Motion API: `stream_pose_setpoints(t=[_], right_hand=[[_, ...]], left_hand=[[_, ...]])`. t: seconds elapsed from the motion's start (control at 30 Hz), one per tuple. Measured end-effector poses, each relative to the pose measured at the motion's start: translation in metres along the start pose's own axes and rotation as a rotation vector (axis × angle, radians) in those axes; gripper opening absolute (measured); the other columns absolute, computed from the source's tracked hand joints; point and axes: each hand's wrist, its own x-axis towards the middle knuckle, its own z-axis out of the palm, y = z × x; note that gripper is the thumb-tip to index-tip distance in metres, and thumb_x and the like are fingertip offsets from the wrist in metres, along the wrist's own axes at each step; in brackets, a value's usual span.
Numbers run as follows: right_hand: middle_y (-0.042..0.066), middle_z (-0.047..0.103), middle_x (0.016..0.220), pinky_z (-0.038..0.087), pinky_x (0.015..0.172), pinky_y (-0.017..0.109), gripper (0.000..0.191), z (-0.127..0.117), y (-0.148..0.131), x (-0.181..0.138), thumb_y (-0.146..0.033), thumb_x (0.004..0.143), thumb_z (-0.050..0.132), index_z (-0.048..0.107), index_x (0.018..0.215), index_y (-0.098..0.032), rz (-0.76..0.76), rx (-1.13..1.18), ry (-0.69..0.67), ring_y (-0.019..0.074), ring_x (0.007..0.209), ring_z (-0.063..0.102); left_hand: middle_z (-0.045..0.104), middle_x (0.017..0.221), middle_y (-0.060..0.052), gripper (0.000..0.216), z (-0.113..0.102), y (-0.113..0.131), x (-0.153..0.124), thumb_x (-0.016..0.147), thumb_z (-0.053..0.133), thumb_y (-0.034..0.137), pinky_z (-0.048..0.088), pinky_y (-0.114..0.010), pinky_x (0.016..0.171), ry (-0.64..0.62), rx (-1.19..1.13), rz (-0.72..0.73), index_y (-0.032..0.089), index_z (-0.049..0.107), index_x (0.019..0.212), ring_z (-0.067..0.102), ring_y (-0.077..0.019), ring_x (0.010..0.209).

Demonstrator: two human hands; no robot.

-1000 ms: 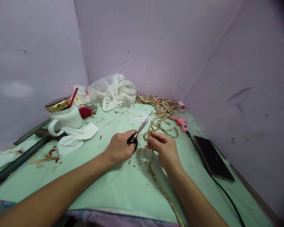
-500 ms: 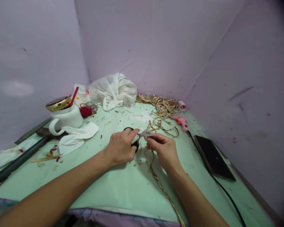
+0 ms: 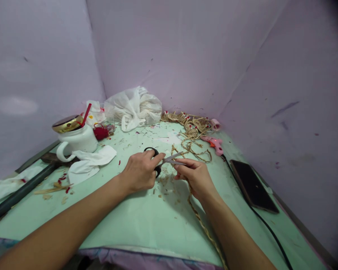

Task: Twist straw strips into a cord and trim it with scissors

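Note:
My left hand [image 3: 140, 172] grips black-handled scissors [image 3: 163, 162], their blades parted and pointing right. My right hand [image 3: 193, 174] pinches a braided jute rope [image 3: 201, 224] right at the blade tips. The rope trails from that hand toward me and off the table's near edge. Beyond the blades, more loose jute cord [image 3: 191, 148] lies looped on the green table [image 3: 146, 221]. Small jute scraps lie scattered under both hands.
A white kettle with a gold lid [image 3: 74, 137] and a white cloth [image 3: 88, 164] stand at left, beside a dark bar [image 3: 22, 189]. A plastic bag [image 3: 133, 107] fills the back corner. A pink glue gun [image 3: 214, 143], tape roll [image 3: 215, 123] and phone [image 3: 252, 185] lie at right.
The scissors swung from pointing up and away to lying level across the rope, and their blades opened. My right hand shifted slightly with the rope.

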Motion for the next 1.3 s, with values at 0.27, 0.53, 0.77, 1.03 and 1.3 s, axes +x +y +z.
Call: stream_pose_setpoints(t=[0.27, 0.53, 0.77, 1.03, 1.3], right_hand=[[-0.003, 0.055, 0.048, 0.045, 0.046, 0.026, 0.018, -0.0033, -0.0027, -0.0003, -0.016, 0.050, 0.065, 0.070, 0.067, -0.014, 0.037, 0.014, -0.106, 0.0077, 0.042, 0.044], [-0.003, 0.054, 0.048, 0.045, 0.046, 0.024, 0.015, -0.0036, -0.0014, 0.0004, -0.016, 0.051, 0.065, 0.069, 0.066, -0.014, 0.034, 0.010, -0.133, 0.0070, 0.042, 0.044], [-0.003, 0.056, 0.051, 0.047, 0.047, 0.024, 0.022, -0.0045, -0.0025, 0.0011, -0.017, 0.045, 0.071, 0.065, 0.066, -0.013, 0.130, 0.113, -0.074, 0.0072, 0.045, 0.046], [-0.002, 0.057, 0.050, 0.045, 0.046, 0.024, 0.022, -0.0003, -0.0052, -0.0019, -0.016, 0.045, 0.072, 0.067, 0.066, -0.014, 0.145, 0.136, -0.087, 0.0079, 0.045, 0.046], [-0.004, 0.054, 0.049, 0.047, 0.049, 0.026, 0.017, 0.0039, -0.0031, -0.0059, -0.017, 0.048, 0.071, 0.069, 0.065, -0.014, 0.067, 0.126, -0.139, 0.0073, 0.044, 0.045]], left_hand=[[0.057, 0.084, -0.003, 0.054, -0.0023, -0.0048, -0.0012, 0.067, 0.041, 0.016, 0.039, -0.028, 0.056, -0.095, -0.069, 0.022, 0.024, 0.040, 0.120, 0.056, -0.0188, 0.072], [0.061, 0.079, -0.001, 0.041, -0.0025, -0.0085, -0.0016, 0.067, 0.040, 0.012, 0.033, -0.025, 0.052, -0.145, -0.151, 0.023, 0.024, 0.050, 0.105, 0.057, -0.0174, 0.069], [0.062, 0.090, 0.000, 0.043, -0.0070, -0.0093, -0.0007, 0.067, 0.042, 0.013, 0.039, -0.022, 0.064, -0.043, -0.364, -0.054, 0.024, 0.051, 0.107, 0.057, -0.0144, 0.079], [0.058, 0.094, -0.006, 0.055, -0.0001, -0.0067, -0.0016, 0.065, 0.042, 0.015, 0.043, -0.030, 0.065, -0.075, -0.130, 0.017, 0.020, 0.040, 0.120, 0.056, -0.0202, 0.083], [0.060, 0.090, -0.004, 0.055, -0.0011, -0.0026, -0.0031, 0.067, 0.042, 0.015, 0.041, -0.029, 0.061, -0.151, -0.128, -0.024, 0.024, 0.038, 0.121, 0.058, -0.0207, 0.079]])
